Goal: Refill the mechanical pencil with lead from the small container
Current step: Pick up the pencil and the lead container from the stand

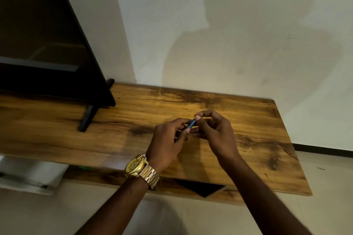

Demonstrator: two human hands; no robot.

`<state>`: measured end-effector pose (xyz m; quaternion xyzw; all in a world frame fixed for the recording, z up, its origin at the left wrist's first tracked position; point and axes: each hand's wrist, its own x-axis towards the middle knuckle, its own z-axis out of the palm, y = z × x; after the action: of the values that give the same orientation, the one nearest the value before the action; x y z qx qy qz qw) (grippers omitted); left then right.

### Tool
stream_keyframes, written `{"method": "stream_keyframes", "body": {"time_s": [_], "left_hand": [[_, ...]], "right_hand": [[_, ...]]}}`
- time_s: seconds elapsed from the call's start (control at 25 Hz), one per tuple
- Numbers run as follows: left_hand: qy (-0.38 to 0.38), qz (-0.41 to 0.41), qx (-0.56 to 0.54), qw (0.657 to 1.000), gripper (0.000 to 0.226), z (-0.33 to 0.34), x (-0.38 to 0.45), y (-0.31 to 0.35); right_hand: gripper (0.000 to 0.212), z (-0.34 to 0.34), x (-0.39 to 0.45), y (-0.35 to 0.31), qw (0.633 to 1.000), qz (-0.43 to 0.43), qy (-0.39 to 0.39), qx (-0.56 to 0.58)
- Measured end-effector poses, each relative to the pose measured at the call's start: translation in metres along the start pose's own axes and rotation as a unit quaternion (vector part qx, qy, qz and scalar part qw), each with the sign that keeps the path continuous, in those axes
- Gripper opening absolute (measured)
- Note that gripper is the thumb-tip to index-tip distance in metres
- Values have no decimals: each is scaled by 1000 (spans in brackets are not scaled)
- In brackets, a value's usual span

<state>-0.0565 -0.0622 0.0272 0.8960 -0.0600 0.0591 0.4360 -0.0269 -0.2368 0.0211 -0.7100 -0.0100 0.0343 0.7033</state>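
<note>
My left hand (168, 139) and right hand (215, 131) meet above the middle of the long grained wooden table top (248, 158), fingertips touching a small blue cylindrical piece (191, 123) between them. Gold metal-link wristwatch (140, 170) on my left wrist, at the table's near edge. Big black flat screen (42, 44) stands on the table's far left, its foot (87, 119) left of my hands. Wall (248, 34) runs behind the table's far edge.

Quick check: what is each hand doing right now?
Left hand: closed on the small blue item, pencil or container unclear.
Right hand: fingertips pinched at that item's upper end.
</note>
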Motion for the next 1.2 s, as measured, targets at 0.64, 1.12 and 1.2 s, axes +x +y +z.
{"method": "stream_keyframes", "body": {"time_s": [0.64, 1.12, 1.2], "left_hand": [[-4, -43, -70, 997, 20, 18, -3, 1], [-15, -107, -167, 980, 16, 19, -9, -2], [-16, -134, -185, 973, 14, 23, -8, -5]], "right_hand": [[20, -17, 7, 5, 998, 37, -30, 29], [6, -51, 25, 19, 942, -5, 108, -317], [7, -47, 28, 23, 921, -4, 71, -383]]}}
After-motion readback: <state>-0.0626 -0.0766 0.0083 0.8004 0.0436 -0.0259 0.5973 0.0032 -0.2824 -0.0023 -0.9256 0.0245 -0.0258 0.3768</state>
